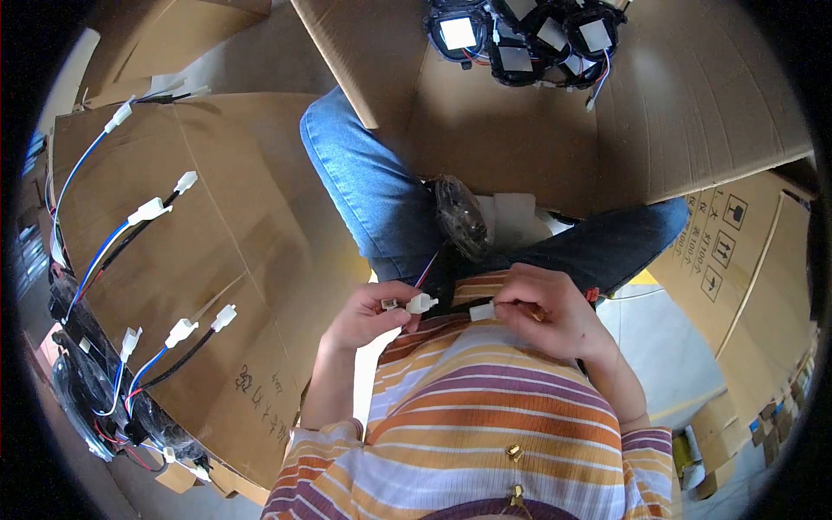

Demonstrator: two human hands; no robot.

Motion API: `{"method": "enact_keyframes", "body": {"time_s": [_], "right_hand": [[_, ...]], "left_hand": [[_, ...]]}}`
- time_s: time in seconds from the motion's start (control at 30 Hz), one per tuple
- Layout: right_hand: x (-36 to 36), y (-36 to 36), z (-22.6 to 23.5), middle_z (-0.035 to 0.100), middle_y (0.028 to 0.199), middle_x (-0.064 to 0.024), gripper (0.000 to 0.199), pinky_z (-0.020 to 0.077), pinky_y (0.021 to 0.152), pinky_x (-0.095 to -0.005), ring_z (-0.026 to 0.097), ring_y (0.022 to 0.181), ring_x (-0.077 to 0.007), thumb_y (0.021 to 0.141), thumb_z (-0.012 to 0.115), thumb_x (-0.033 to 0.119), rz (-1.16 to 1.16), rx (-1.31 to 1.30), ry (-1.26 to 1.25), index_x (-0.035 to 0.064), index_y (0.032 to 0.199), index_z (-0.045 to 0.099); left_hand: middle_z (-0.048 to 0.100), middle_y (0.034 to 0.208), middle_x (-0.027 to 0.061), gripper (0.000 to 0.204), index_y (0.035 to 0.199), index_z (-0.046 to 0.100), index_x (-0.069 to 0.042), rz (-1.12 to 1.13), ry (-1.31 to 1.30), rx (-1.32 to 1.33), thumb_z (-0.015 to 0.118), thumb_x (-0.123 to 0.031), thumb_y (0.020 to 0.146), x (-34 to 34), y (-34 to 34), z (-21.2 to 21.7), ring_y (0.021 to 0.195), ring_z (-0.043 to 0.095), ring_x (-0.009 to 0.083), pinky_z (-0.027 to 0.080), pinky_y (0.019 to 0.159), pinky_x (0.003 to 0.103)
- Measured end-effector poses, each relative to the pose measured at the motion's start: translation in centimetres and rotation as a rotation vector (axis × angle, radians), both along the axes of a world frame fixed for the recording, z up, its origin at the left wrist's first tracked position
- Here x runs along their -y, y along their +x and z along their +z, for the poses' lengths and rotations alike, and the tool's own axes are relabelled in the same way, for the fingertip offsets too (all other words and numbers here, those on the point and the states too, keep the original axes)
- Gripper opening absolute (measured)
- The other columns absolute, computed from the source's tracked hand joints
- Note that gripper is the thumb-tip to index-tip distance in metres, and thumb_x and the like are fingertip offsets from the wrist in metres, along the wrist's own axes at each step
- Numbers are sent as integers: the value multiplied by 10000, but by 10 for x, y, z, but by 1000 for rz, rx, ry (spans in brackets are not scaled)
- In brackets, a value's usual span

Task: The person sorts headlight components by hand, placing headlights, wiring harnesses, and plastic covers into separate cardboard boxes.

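In front of my waist, my left hand [368,316] pinches a white plug connector [421,303] between thumb and fingers. Thin coloured wires [426,270] run up from that hand toward a black part wrapped in clear plastic [464,217], resting between my legs. A second white connector [482,311] sticks out of the closed fingers of my right hand [546,310]. The two connectors face each other with a small gap, not touching. Whatever wire trails from the right one is mostly hidden by my hand.
On my left, a cardboard box [217,286] has several wired white connectors [149,210] lying over it, leading to black wrapped parts [87,355] at its edge. Ahead, an open carton [494,130] holds several round black units [516,59]. Another carton [728,269] stands at right.
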State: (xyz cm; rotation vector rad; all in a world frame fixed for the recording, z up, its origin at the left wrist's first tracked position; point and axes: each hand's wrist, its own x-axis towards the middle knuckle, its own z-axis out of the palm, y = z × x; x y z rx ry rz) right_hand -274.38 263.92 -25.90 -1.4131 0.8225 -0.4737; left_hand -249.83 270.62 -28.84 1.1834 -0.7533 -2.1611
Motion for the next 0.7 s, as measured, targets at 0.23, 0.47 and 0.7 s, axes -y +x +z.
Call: {"method": "enact_keyframes", "body": {"time_s": [0.23,0.47,0.7], "right_hand": [[-1,10,0,491,633,-70,36,361,465,-243,464,558,-158,688,551,34,43,28,-41,6,703,536],[-4,11,-2,488,634,-81,46,380,492,-268,473,568,-189,685,557,48,70,-4,-55,14,702,531],[-12,16,3,507,653,-86,56,406,533,-297,510,606,-218,680,553,62,64,-142,-187,19,692,519]], "left_hand": [[523,640,63,313,742,553,46,-72,-69,-81,462,-244,815,-4,-7,-1,520,456,91,355,474,210],[495,593,50,321,685,528,30,-39,-24,-35,444,-245,826,-1,-13,4,494,437,90,330,449,203],[478,584,46,270,652,506,14,-71,-206,-26,459,-196,815,2,-20,6,496,426,104,321,452,223]]}}
